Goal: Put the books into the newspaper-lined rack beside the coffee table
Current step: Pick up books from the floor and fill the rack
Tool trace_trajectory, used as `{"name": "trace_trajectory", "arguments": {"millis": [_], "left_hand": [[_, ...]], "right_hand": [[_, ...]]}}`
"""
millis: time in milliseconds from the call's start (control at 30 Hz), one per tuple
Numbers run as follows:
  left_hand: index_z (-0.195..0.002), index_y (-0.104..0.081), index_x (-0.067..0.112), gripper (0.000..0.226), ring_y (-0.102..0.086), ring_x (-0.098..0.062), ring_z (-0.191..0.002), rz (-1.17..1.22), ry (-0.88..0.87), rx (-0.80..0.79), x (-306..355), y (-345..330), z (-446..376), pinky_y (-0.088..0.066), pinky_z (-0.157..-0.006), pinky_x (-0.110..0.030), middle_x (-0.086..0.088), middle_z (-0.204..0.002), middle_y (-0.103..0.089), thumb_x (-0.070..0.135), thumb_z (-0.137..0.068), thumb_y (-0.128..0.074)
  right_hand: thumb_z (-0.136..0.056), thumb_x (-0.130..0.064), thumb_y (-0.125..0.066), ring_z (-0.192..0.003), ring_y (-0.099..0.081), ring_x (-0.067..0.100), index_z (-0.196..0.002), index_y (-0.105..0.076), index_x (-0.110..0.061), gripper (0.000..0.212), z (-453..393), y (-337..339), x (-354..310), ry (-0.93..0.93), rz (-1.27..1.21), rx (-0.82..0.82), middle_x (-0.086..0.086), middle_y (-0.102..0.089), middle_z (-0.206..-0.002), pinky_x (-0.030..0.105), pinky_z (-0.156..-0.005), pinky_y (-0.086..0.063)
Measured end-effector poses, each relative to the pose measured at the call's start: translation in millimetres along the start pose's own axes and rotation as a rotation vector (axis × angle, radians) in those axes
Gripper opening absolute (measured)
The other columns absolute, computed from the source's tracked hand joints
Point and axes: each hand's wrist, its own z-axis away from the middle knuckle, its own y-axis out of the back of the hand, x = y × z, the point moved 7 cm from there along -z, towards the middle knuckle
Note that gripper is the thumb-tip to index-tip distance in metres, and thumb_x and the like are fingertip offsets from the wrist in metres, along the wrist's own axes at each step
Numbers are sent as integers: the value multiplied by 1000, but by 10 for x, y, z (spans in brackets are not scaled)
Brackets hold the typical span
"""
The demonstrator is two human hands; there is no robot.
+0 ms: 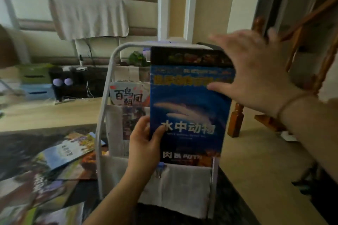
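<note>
Head | left hand (144,144) fingers pinch blue book (190,107) left edge | right hand (259,71) spread open | rack (108,97)

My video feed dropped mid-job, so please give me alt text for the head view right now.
The left hand grips a blue sea-animal book by its lower left edge, upright in front of the white newspaper-lined rack, while the open right hand touches its upper right edge. Other books already stand in the rack; more picture books lie on the dark coffee table at left.
</note>
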Motion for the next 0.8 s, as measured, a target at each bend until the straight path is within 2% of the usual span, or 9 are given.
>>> {"name": "trace_trajectory", "arguments": {"millis": [100,233,367,533,600,700,800], "left_hand": [[-109,-52,33,28,-70,-7,-94,-11,0,88,-122,130,-169,-60,-74,-28,2,-103,-72,9,-95,-57],[-106,-52,43,39,-63,6,-90,-246,-87,152,-317,208,-284,-58,-74,-20,11,-99,-65,8,-92,-64],[-115,-61,35,39,-61,4,-89,-491,-152,140,-524,237,-316,-52,-73,-9,15,-100,-60,9,-87,-71],[-114,-67,21,30,-62,3,-89,-538,-47,153,-798,312,-271,-45,-70,0,11,-103,-64,12,-86,-72],[-112,-68,22,27,-61,4,-89,-565,-35,152,-857,342,-237,-48,-71,-4,10,-104,-65,12,-87,-70],[-107,-68,25,20,-62,1,-90,-647,-2,98,-936,345,-163,-53,-84,-20,11,-102,-65,15,-90,-67],[-106,-70,26,15,-63,-2,-90,-795,56,50,-1006,363,-132,-55,-84,-27,10,-99,-69,24,-93,-63]], "right_hand": [[-75,-59,-69,-120,-52,28,-144,-34,-30,82,-265,-284,-290,103,12,-99,3,-53,-133,58,-109,-21],[-75,-45,-77,-101,-56,28,-136,-47,-25,71,-277,-588,-386,164,38,-39,5,-54,-113,47,-92,-33],[-75,-43,-77,-96,-58,27,-135,-48,-23,69,-123,-853,-319,150,97,-72,5,-54,-110,47,-91,-35],[-75,-48,-75,-97,-57,25,-130,-50,-20,66,198,-1095,-264,120,89,-103,4,-56,-108,49,-94,-36],[-75,-50,-74,-99,-56,27,-128,-52,-19,66,310,-1197,-229,98,85,-115,5,-57,-110,51,-98,-34],[-75,-54,-72,-106,-56,29,-132,-52,-20,69,439,-1345,-209,87,76,-158,5,-60,-117,58,-103,-31],[-75,-54,-72,-107,-59,29,-136,-51,-20,73,536,-1450,-221,83,49,-201,3,-62,-121,60,-105,-29]]}}
